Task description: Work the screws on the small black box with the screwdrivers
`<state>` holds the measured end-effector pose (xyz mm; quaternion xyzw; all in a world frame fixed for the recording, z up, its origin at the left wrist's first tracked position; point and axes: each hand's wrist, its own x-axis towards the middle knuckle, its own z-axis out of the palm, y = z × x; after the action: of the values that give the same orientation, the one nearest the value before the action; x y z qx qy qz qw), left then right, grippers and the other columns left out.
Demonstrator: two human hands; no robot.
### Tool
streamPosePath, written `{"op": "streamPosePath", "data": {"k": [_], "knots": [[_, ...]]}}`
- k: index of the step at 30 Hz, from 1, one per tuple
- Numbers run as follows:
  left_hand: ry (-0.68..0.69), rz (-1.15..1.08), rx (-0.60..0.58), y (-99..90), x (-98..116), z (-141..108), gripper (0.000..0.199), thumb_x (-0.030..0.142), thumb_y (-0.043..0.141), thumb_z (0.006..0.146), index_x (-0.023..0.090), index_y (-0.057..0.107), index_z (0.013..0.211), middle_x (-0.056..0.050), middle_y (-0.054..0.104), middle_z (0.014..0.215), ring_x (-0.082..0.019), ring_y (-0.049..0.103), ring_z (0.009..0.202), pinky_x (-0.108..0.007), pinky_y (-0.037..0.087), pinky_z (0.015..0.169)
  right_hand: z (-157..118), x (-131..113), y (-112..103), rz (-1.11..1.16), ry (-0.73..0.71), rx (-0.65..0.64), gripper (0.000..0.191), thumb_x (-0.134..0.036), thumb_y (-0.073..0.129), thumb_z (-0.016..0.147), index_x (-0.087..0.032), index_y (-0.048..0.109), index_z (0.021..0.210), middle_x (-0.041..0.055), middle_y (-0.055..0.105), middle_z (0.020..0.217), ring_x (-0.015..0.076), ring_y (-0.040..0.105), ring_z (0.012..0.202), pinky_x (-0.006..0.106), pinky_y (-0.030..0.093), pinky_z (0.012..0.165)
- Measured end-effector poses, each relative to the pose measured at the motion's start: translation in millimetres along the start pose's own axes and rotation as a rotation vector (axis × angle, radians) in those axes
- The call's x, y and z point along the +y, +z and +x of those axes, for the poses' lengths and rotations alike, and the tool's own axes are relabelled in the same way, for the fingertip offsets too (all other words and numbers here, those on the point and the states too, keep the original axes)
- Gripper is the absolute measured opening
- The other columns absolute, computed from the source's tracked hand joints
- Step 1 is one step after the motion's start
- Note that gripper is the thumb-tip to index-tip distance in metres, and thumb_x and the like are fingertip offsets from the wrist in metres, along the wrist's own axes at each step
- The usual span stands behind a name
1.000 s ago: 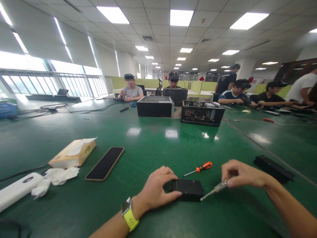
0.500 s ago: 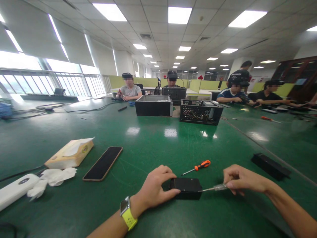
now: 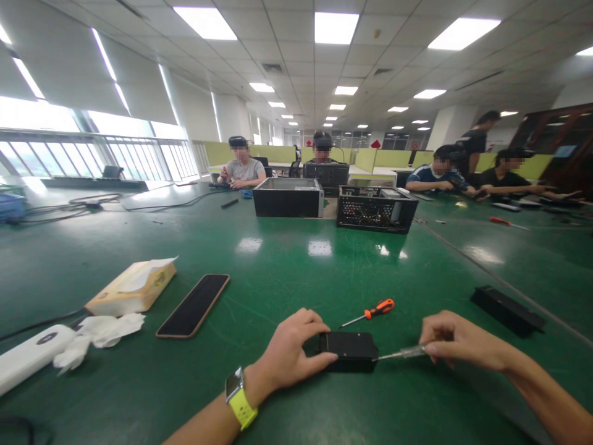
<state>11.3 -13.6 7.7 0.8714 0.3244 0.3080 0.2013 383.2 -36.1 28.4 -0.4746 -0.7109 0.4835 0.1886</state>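
Observation:
A small black box [image 3: 354, 351] lies on the green table [image 3: 278, 272]. My left hand [image 3: 299, 349], with a yellow-strapped watch [image 3: 241, 402] on its wrist, grips the box's left end between thumb and fingers. My right hand [image 3: 440, 340] is closed round the clear handle of a thin screwdriver [image 3: 412, 351], whose tip meets the box's right end. Just beyond the box lies an orange-handled screwdriver [image 3: 380, 308]. A longer black part [image 3: 507, 311] rests to the right, beyond my right hand.
On the left are a phone [image 3: 194, 306], a tissue pack [image 3: 134, 286], crumpled tissues [image 3: 104, 330] and a white device [image 3: 34, 355]. Two open metal cases [image 3: 288, 201] [image 3: 376, 210] stand farther back. Several people sit around the table's far side.
My right hand has shifted very slightly to the right, its screwdriver tip still at the box. In the background, a standing person has moved to the right.

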Motion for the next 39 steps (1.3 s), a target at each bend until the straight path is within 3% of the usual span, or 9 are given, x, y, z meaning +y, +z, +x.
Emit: {"op": "streamPosePath", "data": {"k": [4, 8, 14, 18, 25, 30, 32, 36, 39], "knots": [[-0.003, -0.004, 0.004, 0.9, 0.0, -0.5, 0.031, 0.037, 0.074, 0.08, 0.017, 0.069, 0.103, -0.008, 0.065, 0.099, -0.024, 0.06, 0.09, -0.035, 0.05, 0.079, -9.4, -12.9, 6.6, -0.243, 0.025, 0.097, 0.037, -0.053, 0.063, 0.084, -0.016, 0.07, 0.079, 0.0036, 0.064, 0.072, 0.0163, 0.057, 0.065, 0.027, 0.046, 0.058], [0.005, -0.008, 0.007, 2.3, -0.5, -0.8, 0.032, 0.038, 0.075, 0.079, 0.017, 0.069, 0.102, -0.008, 0.065, 0.098, -0.024, 0.06, 0.09, -0.035, 0.05, 0.079, -22.1, -12.5, 14.3, -0.476, 0.036, 0.196, 0.037, -0.054, 0.057, 0.087, -0.021, 0.073, 0.08, 0.0037, 0.069, 0.079, 0.0213, 0.059, 0.078, 0.033, 0.044, 0.074], [0.001, -0.006, 0.012, 3.8, -0.9, -0.7, 0.034, 0.039, 0.076, 0.078, 0.017, 0.069, 0.102, -0.008, 0.065, 0.098, -0.024, 0.06, 0.089, -0.035, 0.051, 0.079, -37.1, 3.1, 40.1, -0.521, 0.072, 0.313, 0.041, -0.056, 0.05, 0.091, -0.022, 0.071, 0.079, 0.0038, 0.069, 0.078, 0.0224, 0.061, 0.079, 0.034, 0.043, 0.075], [-0.009, -0.014, 0.007, 3.4, 0.0, -0.8, 0.033, 0.038, 0.076, 0.078, 0.017, 0.069, 0.102, -0.008, 0.065, 0.098, -0.024, 0.06, 0.091, -0.035, 0.051, 0.08, -35.5, -0.1, 49.5, -0.5, 0.011, 0.363, 0.035, -0.052, 0.053, 0.091, -0.024, 0.074, 0.091, 0.0049, 0.072, 0.088, 0.0231, 0.063, 0.084, 0.034, 0.045, 0.079], [-0.034, -0.016, 0.009, 3.1, 1.1, -1.0, 0.032, 0.035, 0.077, 0.075, 0.018, 0.068, 0.1, -0.007, 0.065, 0.099, -0.023, 0.061, 0.092, -0.034, 0.051, 0.082, -9.3, -37.2, 24.4, -0.633, -0.07, 0.246, 0.037, -0.051, 0.05, 0.094, -0.021, 0.07, 0.084, 0.0033, 0.068, 0.078, 0.0191, 0.06, 0.073, 0.032, 0.043, 0.071], [-0.043, -0.027, -0.022, 4.8, 1.5, -0.3, 0.035, 0.031, 0.078, 0.073, 0.019, 0.068, 0.104, -0.006, 0.065, 0.1, -0.023, 0.061, 0.092, -0.035, 0.051, 0.082, 9.8, -59.3, 3.6, -0.66, -0.148, 0.002, 0.031, -0.045, 0.053, 0.094, -0.022, 0.073, 0.096, 0.0042, 0.07, 0.082, 0.0186, 0.061, 0.073, 0.03, 0.043, 0.068], [-0.042, -0.037, -0.011, 4.6, 1.1, 0.1, 0.034, 0.029, 0.078, 0.071, 0.019, 0.069, 0.102, -0.006, 0.066, 0.099, -0.024, 0.061, 0.092, -0.035, 0.051, 0.082, 18.4, -54.5, 11.8, -0.611, -0.17, -0.039, 0.029, -0.043, 0.053, 0.094, -0.022, 0.073, 0.098, 0.0043, 0.071, 0.086, 0.0188, 0.062, 0.075, 0.03, 0.045, 0.07], [-0.017, -0.088, 0.123, 0.9, 0.6, 1.5, 0.027, 0.027, 0.075, 0.073, 0.018, 0.068, 0.097, -0.006, 0.066, 0.095, -0.023, 0.061, 0.089, -0.034, 0.051, 0.08, 30.6, -30.3, 47.1, -0.497, -0.17, 0.126, 0.033, -0.046, 0.052, 0.094, -0.019, 0.072, 0.093, 0.0054, 0.07, 0.09, 0.0202, 0.062, 0.082, 0.033, 0.046, 0.077], [0.021, -0.114, 0.211, -3.0, 1.4, 2.1, 0.026, 0.027, 0.075, 0.071, 0.017, 0.067, 0.094, -0.006, 0.066, 0.093, -0.022, 0.06, 0.086, -0.034, 0.05, 0.079, 28.2, -16.3, 58.7, -0.466, -0.194, 0.162, 0.031, -0.045, 0.055, 0.093, -0.019, 0.071, 0.09, 0.0057, 0.069, 0.091, 0.0208, 0.061, 0.087, 0.035, 0.046, 0.082]]}}
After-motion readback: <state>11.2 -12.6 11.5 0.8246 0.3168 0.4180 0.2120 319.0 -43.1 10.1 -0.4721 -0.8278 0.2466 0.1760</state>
